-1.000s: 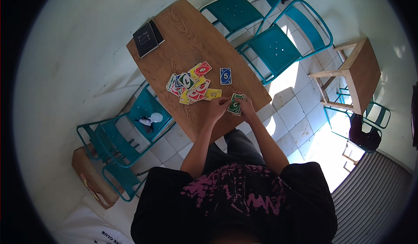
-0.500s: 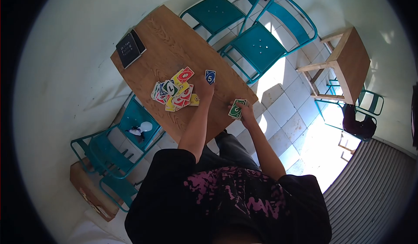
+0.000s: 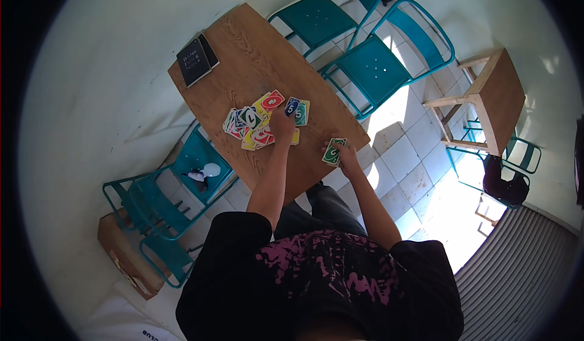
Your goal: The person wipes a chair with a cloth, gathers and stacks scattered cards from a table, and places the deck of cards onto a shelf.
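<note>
A blue number 5 card [image 3: 292,106] is under the fingers of my left hand [image 3: 281,127], which are closed on its lower edge. Just right of it lies a green number 5 card [image 3: 302,113], partly overlapped. Loose, overlapping red, yellow, green and white-edged UNO cards [image 3: 250,118] spread in a pile to the left of that hand. My right hand [image 3: 347,157] is wrapped round several cards held as a stack, a green card [image 3: 333,151] with a curved symbol facing up, near the table's right edge.
The wooden table [image 3: 243,43] carries two dark books [image 3: 196,61] at its far left corner. Teal chairs [image 3: 374,76] stand along its far right side, and another teal chair [image 3: 204,158] with a white item stands at the left. A second wooden table [image 3: 499,98] stands at right.
My left hand has shifted left over the table with the blue 5 card, and the green 5 card now shows beside it. The whole view has shifted slightly; my right hand keeps its stack.
</note>
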Available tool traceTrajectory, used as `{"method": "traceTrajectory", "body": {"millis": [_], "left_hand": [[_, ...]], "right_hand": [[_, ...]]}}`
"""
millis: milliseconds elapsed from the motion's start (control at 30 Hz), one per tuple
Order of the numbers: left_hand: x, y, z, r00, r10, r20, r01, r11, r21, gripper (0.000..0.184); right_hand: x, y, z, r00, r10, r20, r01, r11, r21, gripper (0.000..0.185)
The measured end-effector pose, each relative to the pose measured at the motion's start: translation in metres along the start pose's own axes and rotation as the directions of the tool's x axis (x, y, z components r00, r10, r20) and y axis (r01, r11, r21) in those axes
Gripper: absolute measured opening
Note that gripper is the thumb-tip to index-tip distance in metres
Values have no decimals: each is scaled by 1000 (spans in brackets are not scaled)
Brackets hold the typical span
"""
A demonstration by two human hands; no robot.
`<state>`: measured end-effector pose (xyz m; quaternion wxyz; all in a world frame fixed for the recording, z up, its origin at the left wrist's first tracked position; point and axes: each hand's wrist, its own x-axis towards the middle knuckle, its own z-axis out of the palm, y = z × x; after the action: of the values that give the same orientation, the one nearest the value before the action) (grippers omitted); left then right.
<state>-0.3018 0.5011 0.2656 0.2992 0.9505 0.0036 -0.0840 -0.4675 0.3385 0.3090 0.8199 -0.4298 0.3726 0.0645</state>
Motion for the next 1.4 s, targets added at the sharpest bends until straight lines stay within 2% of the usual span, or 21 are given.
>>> {"method": "traceTrajectory", "body": {"millis": [67, 200, 233, 300, 333, 433, 567, 667, 733, 800, 967, 1067, 1133, 1200, 1267, 1367, 1400], "left_hand": [[-1, -5, -8, 1000, -7, 17, 7, 1000, 8, 19], [-10, -15, -27, 992, -57, 109, 68, 993, -100, 20], [-14, -16, -34, 983, -87, 159, 123, 966, -229, 20], [-22, -17, -50, 955, -123, 268, 240, 854, -462, 21], [-26, -17, -56, 955, -124, 268, 241, 854, -462, 21], [-38, -17, -73, 888, -104, 447, 403, 643, -651, 20], [-58, -4, -86, 877, -58, 477, 372, 710, -598, 18], [-71, 7, -84, 884, -18, 468, 344, 703, -623, 19], [-78, 12, -81, 886, 3, 464, 331, 697, -636, 19], [-81, 16, -80, 900, -7, 435, 292, 751, -592, 18], [-95, 29, -84, 915, -79, 396, 304, 781, -546, 18], [-95, 29, -82, 898, -74, 434, 328, 772, -545, 20], [-97, 28, -78, 887, -74, 457, 343, 768, -542, 20], [-101, 33, -70, 860, 1, 510, 319, 780, -538, 20], [-104, 37, -67, 843, 36, 537, 307, 787, -535, 21], [-106, 44, -63, 849, 84, 521, 131, 923, -363, 33], [-105, 43, -62, 848, 85, 522, 130, 923, -362, 33]], "right_hand": [[1, -1, 3, 1000, -3, 8, 3, 1000, 4, 30], [3, -6, 9, 1000, -9, 24, 9, 1000, 21, 29], [4, -8, 11, 1000, -10, 30, 9, 1000, 26, 29], [5, -10, 15, 999, -10, 39, 9, 999, 31, 29], [7, -12, 16, 999, -14, 39, 14, 1000, 15, 29], [8, -17, 22, 999, -21, 38, 22, 1000, -20, 29], [7, -26, 39, 998, 20, 57, -14, 996, -89, 32], [8, -26, 48, 966, -164, 202, 222, 924, -313, 37], [9, -23, 49, 961, -203, 190, 259, 901, -348, 38], [10, -20, 51, 944, -281, 171, 328, 848, -416, 40], [6, -16, 48, 948, -287, 141, 320, 864, -390, 45], [3, -19, 48, 988, -128, 80, 144, 960, -241, 44], [0, -18, 50, 992, -93, 83, 107, 978, -179, 42], [-1, -16, 50, 994, -28, 102, 34, 998, -56, 40], [3, -8, 47, 993, -39, 113, 47, 996, -71, 38], [7, 0, 37, 989, -66, 132, 80, 991, -103, 34], [4, -1, 35, 995, -35, 98, 43, 996, -82, 33]]}}
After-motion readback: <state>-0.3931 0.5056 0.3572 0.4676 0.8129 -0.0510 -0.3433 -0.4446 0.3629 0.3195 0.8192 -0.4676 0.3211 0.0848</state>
